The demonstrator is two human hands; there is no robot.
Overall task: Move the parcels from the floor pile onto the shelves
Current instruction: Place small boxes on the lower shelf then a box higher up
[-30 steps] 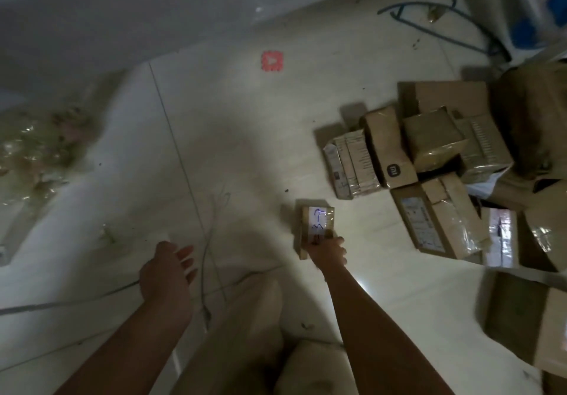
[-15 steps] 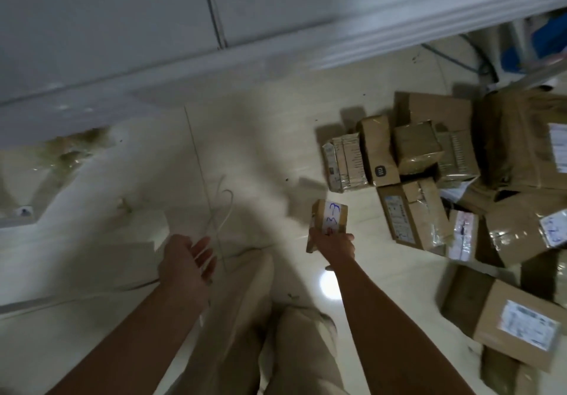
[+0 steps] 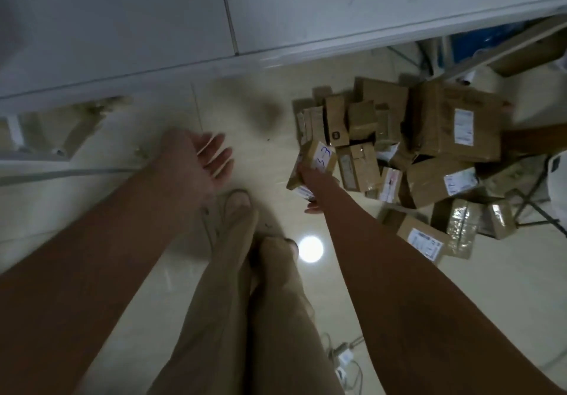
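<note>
Just now the person has come up from the crouch: a second ago the small parcel (image 3: 319, 157) marked "33" in blue was still standing on the floor (image 3: 429, 302), a little apart from the heap, with the right hand (image 3: 311, 180) only reaching it. Now that hand is wrapped round the parcel's lower end, fingers curled about the cardboard, and the parcel is in the air, tilted, label up, in front of the floor pile (image 3: 435, 130) rather than lying in it. The left hand (image 3: 198, 155) has risen too and hangs with fingers spread and loose, holding nothing and touching nothing. The view has lifted along with the person, so more of the white panel (image 3: 337, 11) above the floor shows than before, and the beige trousers (image 3: 233, 287) stand straight under the arms. For the job, I'd say one parcel is picked and on its way, and the carry to a shelf is the step in hand; no parcel can be seen on a shelf from here. The heap has hardly shrunk: plenty of taped brown boxes lie jumbled at the right, the large box (image 3: 454, 124) leaning on top of the smaller ones. With the left hand free, it could steady the parcel or take a second one, though that is only my guess.
</note>
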